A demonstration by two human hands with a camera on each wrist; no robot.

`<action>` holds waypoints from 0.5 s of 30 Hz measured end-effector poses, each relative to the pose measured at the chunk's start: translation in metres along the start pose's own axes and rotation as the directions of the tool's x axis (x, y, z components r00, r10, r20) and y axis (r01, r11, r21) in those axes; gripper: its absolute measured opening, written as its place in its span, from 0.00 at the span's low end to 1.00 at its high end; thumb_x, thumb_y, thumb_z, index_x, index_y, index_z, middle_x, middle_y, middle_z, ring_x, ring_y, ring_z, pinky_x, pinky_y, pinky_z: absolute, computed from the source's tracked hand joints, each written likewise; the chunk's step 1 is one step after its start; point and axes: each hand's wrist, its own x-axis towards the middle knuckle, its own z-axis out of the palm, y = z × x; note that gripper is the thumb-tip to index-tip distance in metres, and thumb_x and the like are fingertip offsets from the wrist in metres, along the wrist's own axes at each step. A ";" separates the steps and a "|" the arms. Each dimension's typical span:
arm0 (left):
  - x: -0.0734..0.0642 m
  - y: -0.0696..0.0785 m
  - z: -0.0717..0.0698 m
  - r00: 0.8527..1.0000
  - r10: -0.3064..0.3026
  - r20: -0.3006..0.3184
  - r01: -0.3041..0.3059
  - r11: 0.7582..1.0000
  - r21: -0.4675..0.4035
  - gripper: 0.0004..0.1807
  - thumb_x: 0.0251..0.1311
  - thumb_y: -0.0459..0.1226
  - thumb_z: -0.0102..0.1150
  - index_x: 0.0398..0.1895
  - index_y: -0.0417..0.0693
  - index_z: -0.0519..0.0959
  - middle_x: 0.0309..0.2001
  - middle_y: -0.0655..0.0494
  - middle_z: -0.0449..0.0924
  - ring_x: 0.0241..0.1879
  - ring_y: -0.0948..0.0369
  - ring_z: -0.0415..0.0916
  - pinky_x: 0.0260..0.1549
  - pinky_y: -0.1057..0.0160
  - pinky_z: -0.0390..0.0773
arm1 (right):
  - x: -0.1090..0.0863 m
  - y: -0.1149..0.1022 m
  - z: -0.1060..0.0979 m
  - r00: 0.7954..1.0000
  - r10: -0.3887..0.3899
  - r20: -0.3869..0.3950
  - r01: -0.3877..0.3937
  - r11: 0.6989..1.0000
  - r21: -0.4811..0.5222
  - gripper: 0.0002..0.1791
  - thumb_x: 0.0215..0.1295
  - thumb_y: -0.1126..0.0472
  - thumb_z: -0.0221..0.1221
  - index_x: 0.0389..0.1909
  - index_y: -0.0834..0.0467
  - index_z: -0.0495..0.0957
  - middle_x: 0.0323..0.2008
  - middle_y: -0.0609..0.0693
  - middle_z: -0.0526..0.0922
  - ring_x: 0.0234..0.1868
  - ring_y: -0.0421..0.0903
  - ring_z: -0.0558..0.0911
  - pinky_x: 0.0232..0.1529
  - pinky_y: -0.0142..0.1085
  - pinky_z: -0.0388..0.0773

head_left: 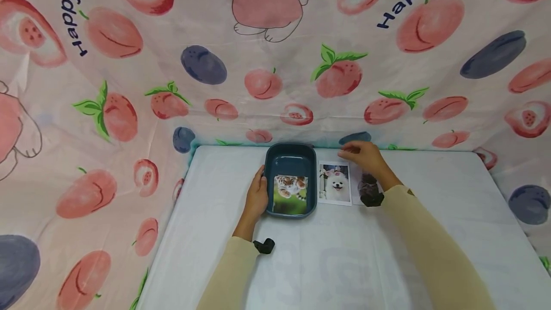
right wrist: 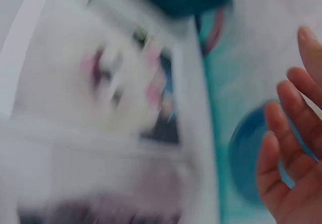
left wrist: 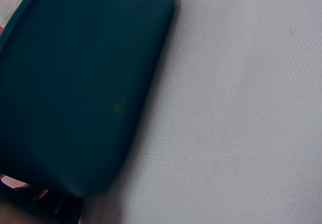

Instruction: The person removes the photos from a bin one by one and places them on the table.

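Note:
A dark teal rectangular tray (head_left: 290,149) stands upright-side-up near the table's far edge, with a photo of a tiger cub (head_left: 291,195) lying inside. My left hand (head_left: 257,197) holds the tray by its left side; the left wrist view shows the tray's outer wall (left wrist: 85,83) up close. Against the tray's right side lies a white-bordered photo of a fluffy white dog (head_left: 337,184). Beside it is another photo, mostly hidden behind my right wrist. Over the photos' far edge my right hand (head_left: 363,157) hovers, fingers loosely bent and holding nothing, as the right wrist view shows.
A white cloth covers the table (head_left: 327,262). Behind and to the sides hangs a pink fruit-print cloth (head_left: 262,56), which meets the table just past the tray. Dark straps sit at both wrists.

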 end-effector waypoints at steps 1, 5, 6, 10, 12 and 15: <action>0.000 0.000 0.000 1.000 0.001 0.000 -0.001 1.000 0.001 0.27 0.83 0.47 0.33 0.82 0.61 0.55 0.81 0.53 0.53 0.81 0.49 0.47 0.78 0.42 0.51 | 0.002 -0.009 0.002 0.999 -0.025 0.026 0.024 1.000 0.006 0.29 0.66 0.37 0.64 0.56 0.55 0.84 0.48 0.55 0.86 0.48 0.53 0.82 0.48 0.46 0.81; 0.000 0.000 0.000 1.000 0.002 -0.004 -0.002 1.000 -0.001 0.27 0.83 0.46 0.34 0.82 0.60 0.56 0.81 0.52 0.54 0.81 0.49 0.47 0.78 0.42 0.51 | 0.011 -0.041 0.014 0.986 -0.104 0.127 0.101 0.994 0.034 0.28 0.66 0.39 0.65 0.57 0.55 0.83 0.48 0.53 0.86 0.49 0.52 0.83 0.51 0.49 0.82; 0.000 0.001 0.000 1.000 0.004 -0.005 -0.004 1.000 -0.001 0.27 0.83 0.46 0.34 0.82 0.60 0.56 0.81 0.52 0.54 0.81 0.49 0.48 0.78 0.42 0.51 | 0.013 -0.049 0.017 0.981 -0.120 0.150 0.115 0.992 0.044 0.27 0.67 0.40 0.65 0.57 0.55 0.83 0.48 0.53 0.86 0.49 0.51 0.83 0.51 0.50 0.82; 0.000 0.001 0.000 1.000 0.003 -0.007 -0.003 1.000 0.003 0.27 0.83 0.46 0.34 0.82 0.58 0.56 0.81 0.52 0.54 0.81 0.49 0.48 0.78 0.42 0.51 | 0.020 -0.075 0.036 0.959 -0.166 0.228 0.150 0.985 0.087 0.25 0.68 0.43 0.66 0.58 0.55 0.83 0.48 0.51 0.86 0.48 0.50 0.83 0.51 0.49 0.82; 0.000 0.000 0.000 1.000 0.000 -0.007 0.000 1.000 0.009 0.27 0.83 0.46 0.34 0.82 0.58 0.56 0.81 0.52 0.54 0.81 0.49 0.48 0.78 0.42 0.51 | 0.024 -0.086 0.047 0.949 -0.177 0.262 0.154 0.982 0.105 0.24 0.68 0.46 0.66 0.58 0.56 0.83 0.47 0.51 0.87 0.48 0.49 0.84 0.52 0.48 0.82; 0.000 0.000 0.000 1.000 0.002 -0.006 -0.002 1.000 0.016 0.27 0.83 0.46 0.34 0.82 0.59 0.56 0.81 0.52 0.54 0.81 0.49 0.48 0.78 0.42 0.51 | 0.026 -0.097 0.066 0.934 -0.188 0.305 0.166 0.981 0.096 0.24 0.67 0.46 0.67 0.57 0.56 0.83 0.47 0.51 0.87 0.49 0.49 0.84 0.54 0.48 0.82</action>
